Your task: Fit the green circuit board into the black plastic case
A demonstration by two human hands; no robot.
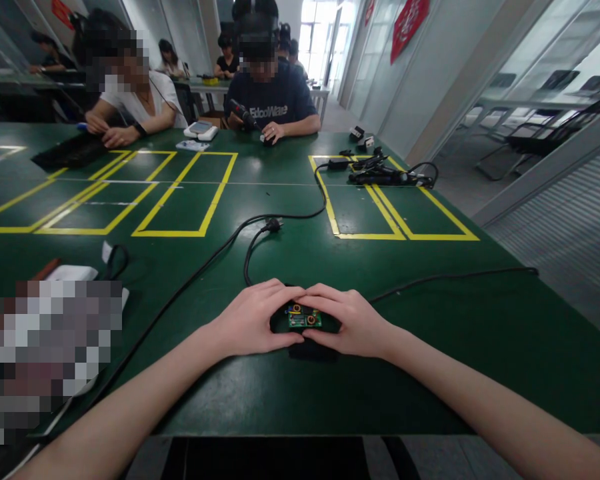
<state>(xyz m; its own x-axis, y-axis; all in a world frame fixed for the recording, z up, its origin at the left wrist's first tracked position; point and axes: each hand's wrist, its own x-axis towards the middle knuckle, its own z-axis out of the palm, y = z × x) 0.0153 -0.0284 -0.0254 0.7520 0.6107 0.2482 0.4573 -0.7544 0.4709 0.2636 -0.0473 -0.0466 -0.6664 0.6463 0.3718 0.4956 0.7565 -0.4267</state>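
Observation:
A small green circuit board (298, 321) with copper coils and other parts lies near the front edge of the table. Dark casing seems to sit around or under it, mostly hidden by the fingers. My left hand (254, 319) curves round the board from the left, thumb in front and fingers behind. From the right my right hand (353, 321) does the same, its thumb at the board's front edge and its fingertips meeting those of the left at the back. A black cord with a plug (273, 225) emerges behind the left hand. Another black cable (455, 275) runs off to the right.
The green table (220, 393) carries yellow tape outlines. A long black cord (200, 270) crosses it towards black adapters and cables (380, 175) at the far right. Blurred items (55, 340) lie at left. Two people sit opposite, one (275, 100) holding a power screwdriver-like tool (245, 115).

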